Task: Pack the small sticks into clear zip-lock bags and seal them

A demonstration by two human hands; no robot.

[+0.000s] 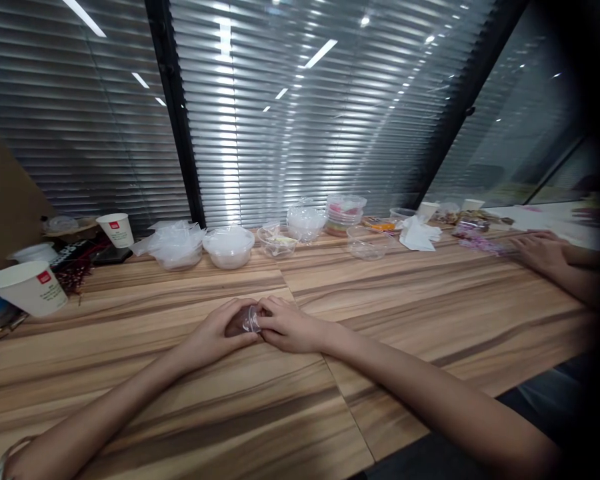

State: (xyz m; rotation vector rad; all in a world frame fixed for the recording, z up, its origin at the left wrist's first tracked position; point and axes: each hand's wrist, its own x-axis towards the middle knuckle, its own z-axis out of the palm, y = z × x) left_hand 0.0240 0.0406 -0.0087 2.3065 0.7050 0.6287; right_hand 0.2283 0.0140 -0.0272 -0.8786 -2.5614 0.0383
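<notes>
Presently: one clear plastic piece (251, 320), between my hands at the wooden table (220, 427) — right hand (293, 328) pinching its edge; left hand (215, 335) arched round, grip uncertain — light, steady pressure probably serves me best.

Paper cups (26, 290), red labels (44, 277), small dark print (54, 290); none legible

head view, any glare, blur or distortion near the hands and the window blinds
In the head view, bright streaks and reflected lights glare across the blinds; white glints mark the small clear plastic item between the left hand and right hand; the window posts lean, likely wide-angle distortion; the co-worker's hands look soft, and black shading hides the right edge.
</notes>
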